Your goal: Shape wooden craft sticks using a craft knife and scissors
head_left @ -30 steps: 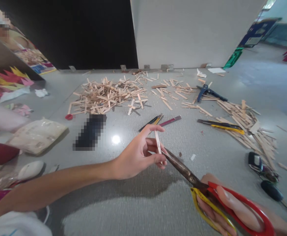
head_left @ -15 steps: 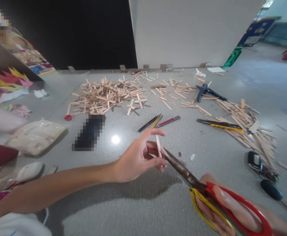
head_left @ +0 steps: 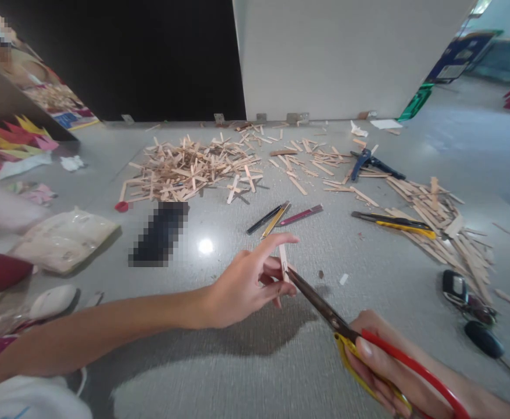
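Note:
Between its thumb and fingers, my left hand (head_left: 246, 285) pinches a small flat wooden stick (head_left: 283, 259), held upright above the table. My right hand (head_left: 385, 355) grips a pair of scissors (head_left: 318, 299) by one red and one yellow handle. The scissor tips touch the stick near its lower part, and the blades look nearly closed. Just beyond my left hand lie a dark slim pen-like tool (head_left: 263, 220), a yellow slim cutter (head_left: 276, 218) and a purple one (head_left: 302, 215).
A heap of cut wooden pieces (head_left: 189, 169) lies at the back left. Longer sticks (head_left: 450, 224) are piled at right, near a black-yellow utility knife (head_left: 394, 223), blue-handled pliers (head_left: 362, 163) and keys (head_left: 484, 337). A plastic packet (head_left: 67, 238) and white mouse (head_left: 53, 302) sit at left.
The scissor blades have come closer together on the stick as my right hand's fingers closed round the handles. My left hand has barely shifted.

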`<move>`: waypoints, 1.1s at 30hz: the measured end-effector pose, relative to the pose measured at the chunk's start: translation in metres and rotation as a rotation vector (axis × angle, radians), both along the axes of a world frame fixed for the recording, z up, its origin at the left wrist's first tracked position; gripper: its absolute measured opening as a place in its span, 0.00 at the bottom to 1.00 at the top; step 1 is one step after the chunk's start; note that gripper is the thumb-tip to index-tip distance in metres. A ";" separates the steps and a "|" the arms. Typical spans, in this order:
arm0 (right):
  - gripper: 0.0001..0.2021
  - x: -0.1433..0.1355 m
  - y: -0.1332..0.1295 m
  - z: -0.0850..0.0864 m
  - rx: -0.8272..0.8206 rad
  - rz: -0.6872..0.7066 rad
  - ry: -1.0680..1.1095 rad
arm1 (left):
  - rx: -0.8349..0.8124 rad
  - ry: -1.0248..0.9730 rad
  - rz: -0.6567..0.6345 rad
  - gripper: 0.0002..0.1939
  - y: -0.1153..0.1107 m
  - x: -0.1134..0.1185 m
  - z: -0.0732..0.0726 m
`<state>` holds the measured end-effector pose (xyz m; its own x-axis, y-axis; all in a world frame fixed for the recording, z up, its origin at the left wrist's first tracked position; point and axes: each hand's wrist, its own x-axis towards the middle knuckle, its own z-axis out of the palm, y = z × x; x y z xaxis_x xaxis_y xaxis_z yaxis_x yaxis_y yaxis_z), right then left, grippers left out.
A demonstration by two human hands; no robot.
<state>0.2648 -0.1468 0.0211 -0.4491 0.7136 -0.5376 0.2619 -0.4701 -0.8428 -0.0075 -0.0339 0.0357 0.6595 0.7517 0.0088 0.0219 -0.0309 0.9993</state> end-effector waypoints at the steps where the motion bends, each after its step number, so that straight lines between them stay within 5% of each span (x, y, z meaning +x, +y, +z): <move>1: 0.35 -0.001 -0.001 0.003 -0.002 -0.015 -0.030 | 0.010 0.012 0.000 0.28 0.000 0.000 0.000; 13: 0.35 -0.009 0.008 0.000 0.159 0.127 -0.107 | 0.087 0.132 0.026 0.28 0.001 -0.002 -0.002; 23: 0.38 -0.006 0.012 0.013 -0.064 0.104 -0.124 | 0.213 0.191 -0.021 0.24 0.006 -0.005 0.001; 33: 0.35 0.007 0.002 0.000 0.043 0.080 0.059 | -0.252 0.003 -0.008 0.31 0.004 0.003 0.016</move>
